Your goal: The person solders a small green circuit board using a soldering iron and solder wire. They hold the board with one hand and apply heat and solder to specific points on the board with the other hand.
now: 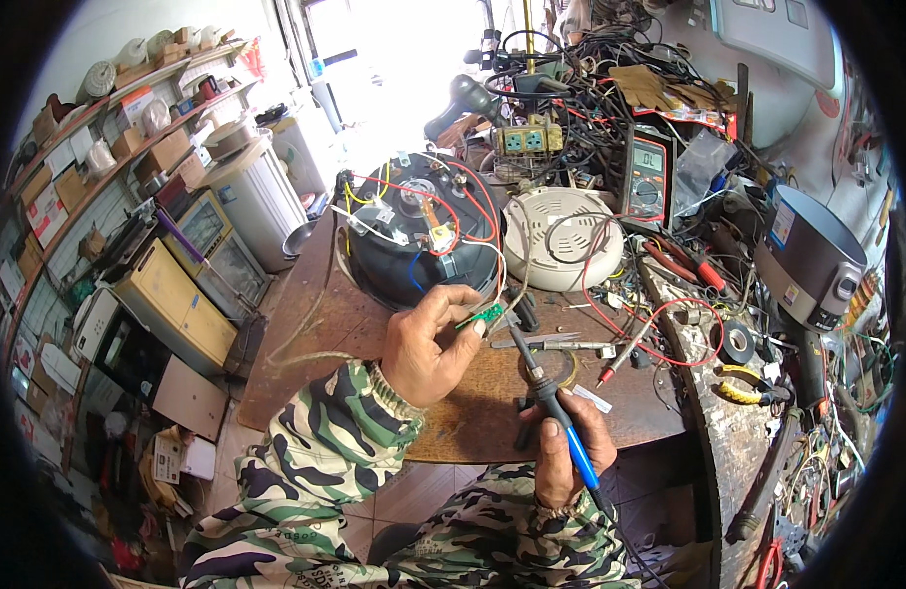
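Note:
My left hand [431,347] is closed on a small green circuit board [487,318] with wires attached. My right hand [569,450] grips a blue-and-black soldering iron [579,452], whose tip points up at the board; whether it touches is unclear. Behind my left hand sits the dark round underside of an appliance [374,250] with red, yellow, white and blue wires. A beige vented round cover [556,218] lies to its right. Thin tools [551,344] lie on the wooden bench [305,393] near the iron.
A multimeter [649,177] with red leads stands at back right, below tangled cables [600,83]. A pot [806,255], black tape [736,339] and yellow-handled pliers [745,386] crowd the right. Shelves [138,118] and appliances [168,294] line the left wall.

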Motion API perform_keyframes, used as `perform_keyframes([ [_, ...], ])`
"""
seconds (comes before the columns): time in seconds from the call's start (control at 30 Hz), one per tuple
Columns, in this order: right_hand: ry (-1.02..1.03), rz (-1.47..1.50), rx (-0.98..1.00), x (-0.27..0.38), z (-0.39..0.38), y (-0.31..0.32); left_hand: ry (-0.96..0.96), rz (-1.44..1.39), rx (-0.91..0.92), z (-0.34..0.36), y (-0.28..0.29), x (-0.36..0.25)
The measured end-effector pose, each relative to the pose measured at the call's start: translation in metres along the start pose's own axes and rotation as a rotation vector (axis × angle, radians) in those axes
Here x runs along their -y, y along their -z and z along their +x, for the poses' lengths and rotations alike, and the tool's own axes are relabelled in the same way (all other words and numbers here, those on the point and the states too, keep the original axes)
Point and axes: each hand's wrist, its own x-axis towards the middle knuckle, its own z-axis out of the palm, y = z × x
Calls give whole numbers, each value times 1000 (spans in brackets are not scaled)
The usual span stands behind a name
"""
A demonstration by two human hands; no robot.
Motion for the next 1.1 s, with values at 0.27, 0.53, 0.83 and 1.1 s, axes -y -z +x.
perform_keyframes([
  [0.27,31,-96,70,2,3,3,81,-39,130,2,7,7],
  [0.53,55,-132,90,1,5,2,123,-157,126,2,8,8],
  [0.83,55,-99,57,-2,3,-1,178,-261,140,3,9,5],
  [1.1,48,-86,63,-5,1,-1,192,-321,142,4,10,2],
])
